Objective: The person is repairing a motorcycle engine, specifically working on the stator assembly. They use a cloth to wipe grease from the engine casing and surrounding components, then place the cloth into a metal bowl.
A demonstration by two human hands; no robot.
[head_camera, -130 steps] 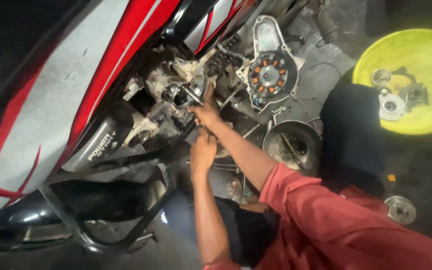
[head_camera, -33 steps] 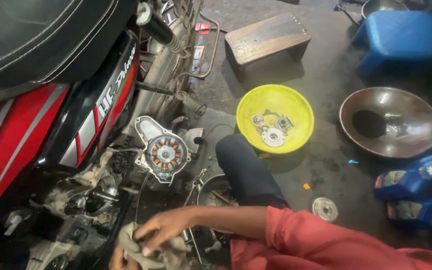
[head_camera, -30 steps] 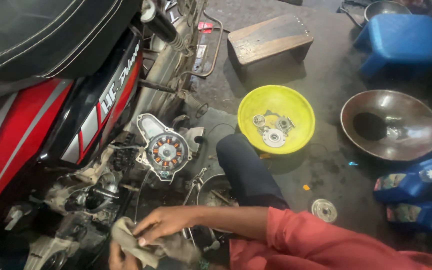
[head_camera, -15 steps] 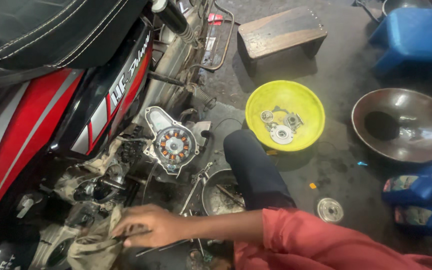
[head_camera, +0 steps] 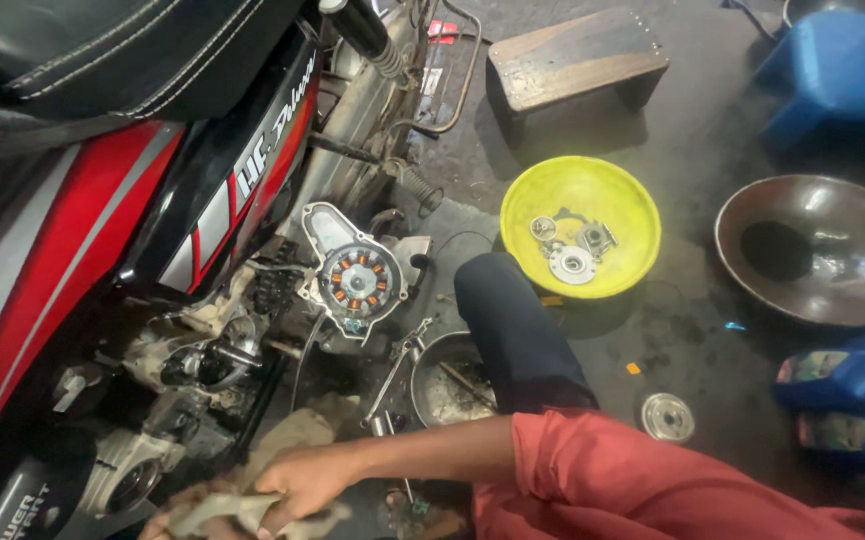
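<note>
Right hand (head_camera: 302,485) closed round a dirty rag (head_camera: 242,512) at bottom edge, below the opened engine (head_camera: 202,370) of the red motorcycle (head_camera: 82,230). Left hand (head_camera: 167,520) barely in view at the rag's left end, grip can't tell. Stator cover (head_camera: 357,280) hangs beside engine; yellow bowl (head_camera: 612,190) w/ parts well apart on floor.

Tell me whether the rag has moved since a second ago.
Yes. The rag and right hand shifted left, toward the engine, away from the stator cover.
</note>
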